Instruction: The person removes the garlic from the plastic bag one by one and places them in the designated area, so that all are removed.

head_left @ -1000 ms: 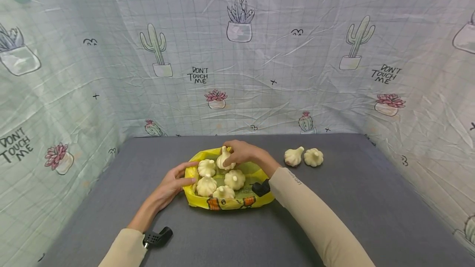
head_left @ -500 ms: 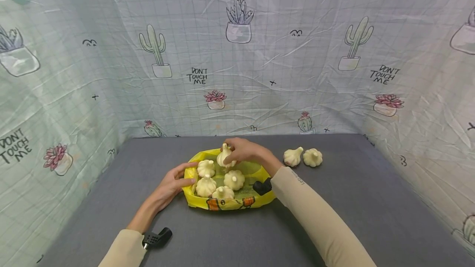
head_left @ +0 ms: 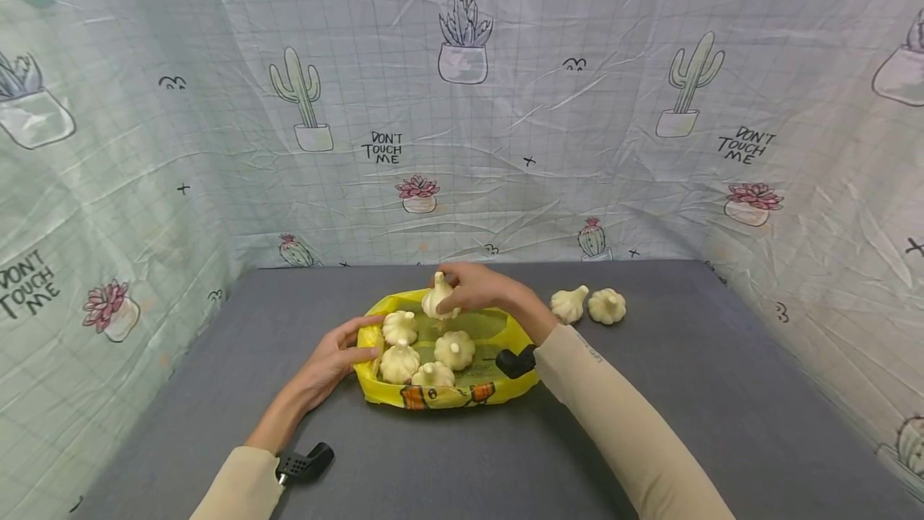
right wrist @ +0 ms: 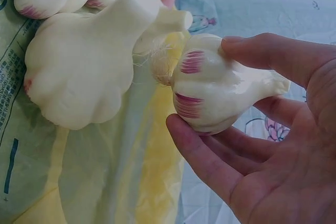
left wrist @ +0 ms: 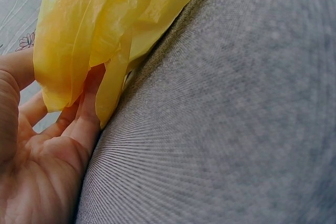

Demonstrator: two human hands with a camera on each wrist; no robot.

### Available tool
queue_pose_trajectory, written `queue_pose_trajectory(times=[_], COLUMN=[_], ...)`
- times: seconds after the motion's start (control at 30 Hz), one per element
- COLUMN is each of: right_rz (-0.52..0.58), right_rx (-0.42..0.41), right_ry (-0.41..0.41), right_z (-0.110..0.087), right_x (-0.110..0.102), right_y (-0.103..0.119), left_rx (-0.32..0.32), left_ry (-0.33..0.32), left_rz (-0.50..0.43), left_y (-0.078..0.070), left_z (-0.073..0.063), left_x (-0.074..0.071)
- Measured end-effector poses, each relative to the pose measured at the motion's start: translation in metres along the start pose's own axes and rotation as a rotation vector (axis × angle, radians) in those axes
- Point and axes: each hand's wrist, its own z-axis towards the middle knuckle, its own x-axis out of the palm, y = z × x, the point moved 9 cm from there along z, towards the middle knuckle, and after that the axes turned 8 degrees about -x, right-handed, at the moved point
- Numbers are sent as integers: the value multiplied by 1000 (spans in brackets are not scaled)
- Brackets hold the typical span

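Note:
A yellow plastic bag (head_left: 498, 392) lies opened out on the table, several white garlic bulbs inside it, such as the one in the middle (head_left: 454, 351). At its left end my left hand (head_left: 332, 359) grips the bag's edge; in the left wrist view the bag's folds (left wrist: 89, 30) hide part of the fingers. My right hand (head_left: 476, 287) holds another garlic bulb (head_left: 437, 298) over the back of the bag, its stem pointing up. The right wrist view shows thumb and fingers on both sides of that purple-streaked bulb (right wrist: 210, 87), roots toward the bag.
Two more garlic bulbs, one with a long stem (head_left: 569, 305) and one rounder (head_left: 607, 306), lie on the grey table (head_left: 433, 464) right of the bag. A cactus-print curtain (head_left: 534, 207) hangs behind and along both sides.
My right hand has lifted the garlic bulb from among the others in the bag, rising slightly and away. The left hand stays at the bag's left end.

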Motion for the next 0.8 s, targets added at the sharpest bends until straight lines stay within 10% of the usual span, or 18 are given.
queue_pose_trajectory(times=[0.8], right_rz=[5], right_rx=[-104], right_ry=[-93], right_z=[-55], right_x=[-30], right_y=[18], left_rx=[19], left_ry=[4], left_rz=[6], left_y=[-1], left_z=[0], left_x=[-1])
